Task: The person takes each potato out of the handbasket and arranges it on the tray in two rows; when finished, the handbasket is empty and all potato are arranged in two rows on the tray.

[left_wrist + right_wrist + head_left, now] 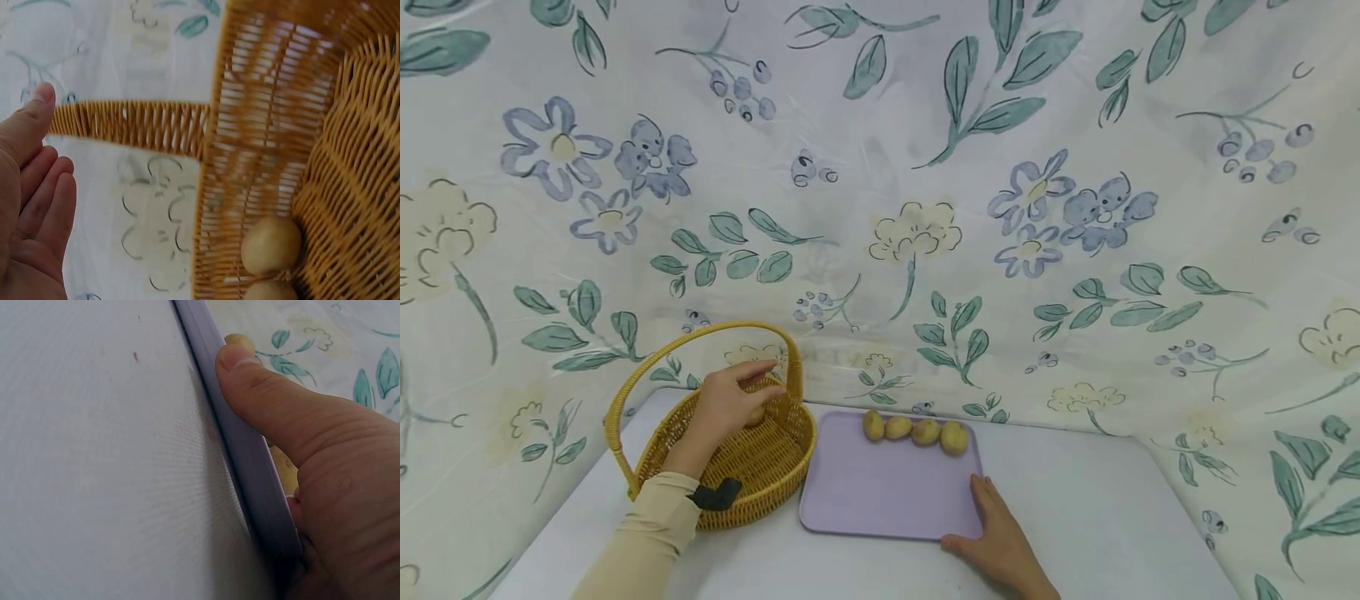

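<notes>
My left hand [727, 404] hangs over the yellow-brown wicker basket [790, 487], fingers apart from the thumb and nothing between them. In the left wrist view the same hand [31, 206] appears near the basket's handle [134, 128]. Two potatoes [270, 245] lie inside the basket against its wall, the lower one cut off by the frame. A lilac tray [887, 496] lies right of the basket, with several potatoes [926, 432] in a row along its far edge. My right hand [1000, 537] holds the tray's near right corner, thumb [250, 381] on the near rim.
The basket's tall arched handle [700, 329] rises over my left forearm. A white table [1075, 500] carries everything, and a floral curtain [880, 183] hangs behind it and at the sides. A black strap mount [717, 494] sits on my left wrist.
</notes>
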